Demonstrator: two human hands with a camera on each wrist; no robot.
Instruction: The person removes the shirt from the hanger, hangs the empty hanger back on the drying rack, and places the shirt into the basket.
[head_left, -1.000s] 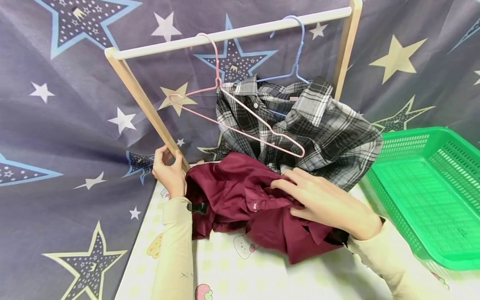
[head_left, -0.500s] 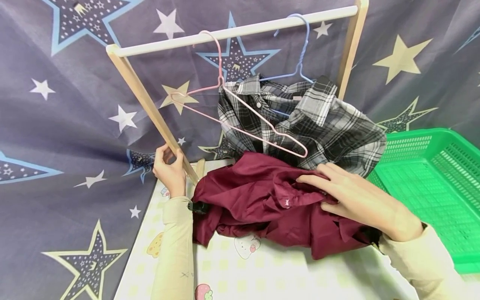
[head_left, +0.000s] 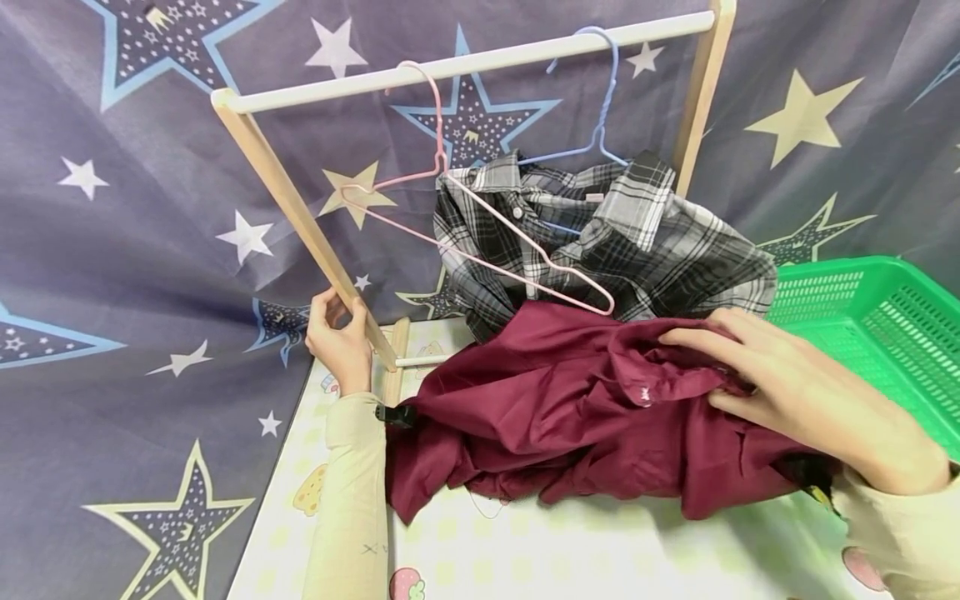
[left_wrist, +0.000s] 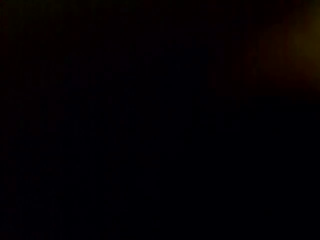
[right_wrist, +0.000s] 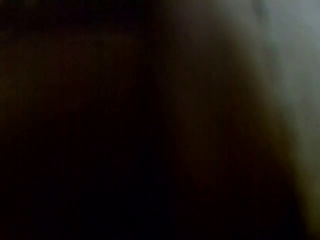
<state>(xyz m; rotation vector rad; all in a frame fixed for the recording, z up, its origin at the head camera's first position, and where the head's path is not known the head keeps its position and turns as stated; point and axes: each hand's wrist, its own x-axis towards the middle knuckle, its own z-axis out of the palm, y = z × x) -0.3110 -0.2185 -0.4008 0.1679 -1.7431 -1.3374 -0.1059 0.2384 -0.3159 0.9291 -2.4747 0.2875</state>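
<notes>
In the head view my left hand (head_left: 341,343) grips the left wooden post of a small clothes rack (head_left: 292,196), fingers and thumb curled round it. My right hand (head_left: 802,387) pinches a crumpled maroon shirt (head_left: 547,408) with a small white emblem, drawn out sideways low over the table. The shirt's left end lies by my left wrist. A pink hanger (head_left: 439,125) hangs bare from the rack's white rail. Behind it a grey plaid shirt (head_left: 697,242) hangs on a blue hanger (head_left: 606,96). The left wrist view is black; the right wrist view is dark and blurred.
A green plastic basket (head_left: 832,292) stands at the right, partly behind my right arm. The table has a printed pale cloth (head_left: 570,550). A dark star-patterned curtain (head_left: 150,333) hangs behind and to the left.
My right hand has moved right, pulling the maroon shirt with it and stretching it out. The rack's lower left foot and bar have come into view. My left hand stays on the post.
</notes>
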